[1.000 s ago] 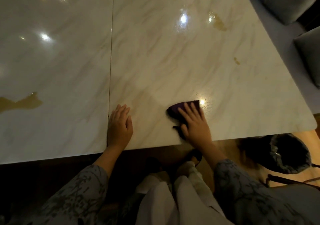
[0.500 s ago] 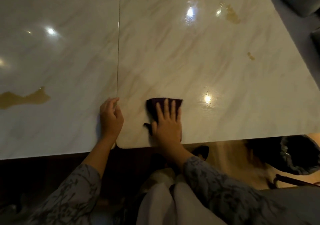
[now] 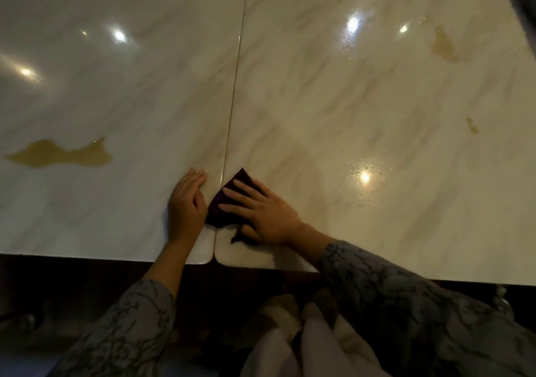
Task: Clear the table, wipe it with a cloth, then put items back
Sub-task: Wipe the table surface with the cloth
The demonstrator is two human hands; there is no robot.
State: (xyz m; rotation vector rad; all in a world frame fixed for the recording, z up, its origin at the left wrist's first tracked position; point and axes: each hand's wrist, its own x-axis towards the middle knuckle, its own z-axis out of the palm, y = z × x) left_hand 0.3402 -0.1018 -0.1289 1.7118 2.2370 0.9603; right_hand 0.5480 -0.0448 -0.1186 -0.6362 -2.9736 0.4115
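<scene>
A glossy pale marble table (image 3: 362,110) fills the view, split by a seam running from the top to the near edge. My right hand (image 3: 262,213) presses flat, fingers straight, on a dark purple cloth (image 3: 223,202) lying across the seam near the front edge. My left hand (image 3: 185,202) rests flat on the table just left of the cloth, its fingers touching the surface beside the seam.
A brownish liquid spill (image 3: 62,154) lies on the left slab. Smaller brown stains sit at the upper right (image 3: 443,44) and right (image 3: 472,125). Wet streaks glint around the light reflections. The table's near edge runs just below my hands.
My right hand has slid the cloth leftward along the front edge until it reaches the seam beside my left hand. The view has shifted left as well.
</scene>
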